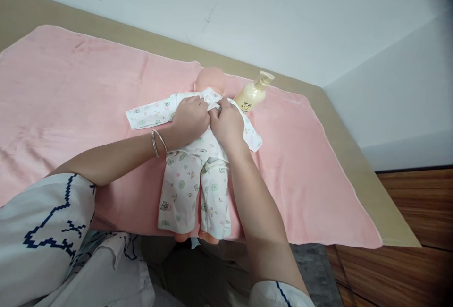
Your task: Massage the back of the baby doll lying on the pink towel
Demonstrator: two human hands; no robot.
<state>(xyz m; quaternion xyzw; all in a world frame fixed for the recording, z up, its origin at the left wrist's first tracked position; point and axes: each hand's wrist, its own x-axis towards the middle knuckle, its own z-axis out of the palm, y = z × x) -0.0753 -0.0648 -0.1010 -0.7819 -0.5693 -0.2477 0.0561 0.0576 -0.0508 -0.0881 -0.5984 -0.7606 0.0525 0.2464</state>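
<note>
Pinching the front of the shirt point(202, 144) near its neck, both hands are working close together over the upper chest of the doll point(208, 150). The left hand point(191, 117) is curling its fingers in against the cloth, its fingertips partly hiding; the right hand point(228, 122) is pressing thumb and fingers onto a small white fold. The doll is lying directly beneath both hands, its bald head point(211, 79) resting just beyond them and its feet point(208, 237) pointing back toward the person. One sleeve point(150, 114) is stretching out to the left, the other point(252, 137) is slanting down to the right, and the printed trousers point(179, 191) are spreading below the hem. A bracelet point(158, 144) is hanging on the left wrist.

Near the doll's shoulder, a pale yellow pump bottle point(252, 94) is sitting to the right. A pink blanket point(297, 165) is lying under everything, wrinkling at the far left and covering most of the beige tabletop point(392, 222). Beyond, a white wall point(276, 19) is showing thin cracks, and brown wood-grain boards point(421, 208) are filling the lower right corner.
</note>
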